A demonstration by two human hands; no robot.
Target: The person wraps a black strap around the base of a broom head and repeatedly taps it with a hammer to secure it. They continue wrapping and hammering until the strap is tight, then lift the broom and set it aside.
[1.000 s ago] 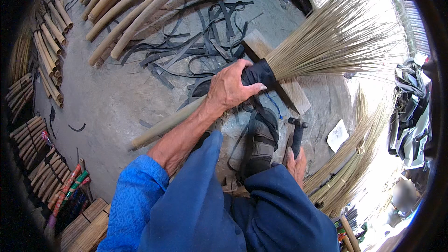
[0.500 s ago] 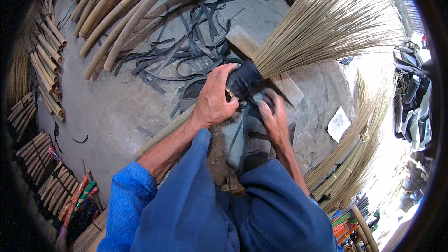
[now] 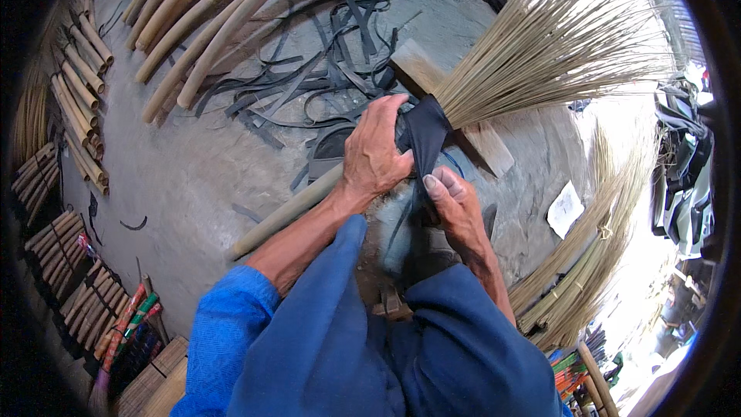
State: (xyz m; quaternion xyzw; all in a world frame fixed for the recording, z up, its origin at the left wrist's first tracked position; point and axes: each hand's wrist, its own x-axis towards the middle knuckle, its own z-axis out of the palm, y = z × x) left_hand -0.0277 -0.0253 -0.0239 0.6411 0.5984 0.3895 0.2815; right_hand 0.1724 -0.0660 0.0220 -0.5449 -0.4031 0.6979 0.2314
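Note:
A broom (image 3: 540, 46) with long, fanned pale bristles points to the far right. Around its neck goes a wide black rubber-like strip (image 3: 428, 127). My left hand (image 3: 376, 147) is wrapped round the base of the broom beside the strip. The strip's loose end runs down toward me, pinched between the thumb and fingers of my right hand (image 3: 455, 205). A bamboo pole (image 3: 289, 212) passes under my left forearm; my hand hides whether it joins the broom. A wooden block (image 3: 486, 147) lies beneath the broom's neck.
Loose black strips (image 3: 309, 93) lie tangled on the floor beyond my left hand. Bamboo poles (image 3: 224, 19) are stacked at the far left, with bundled sticks (image 3: 58, 251) along the left side. Bristle bundles (image 3: 594, 255) and a white paper scrap (image 3: 564, 209) lie right.
My right hand has drawn the black strip out, now stretched taut across the broom's neck toward me. My left hand still grips the base, turned slightly. The view has shifted a little.

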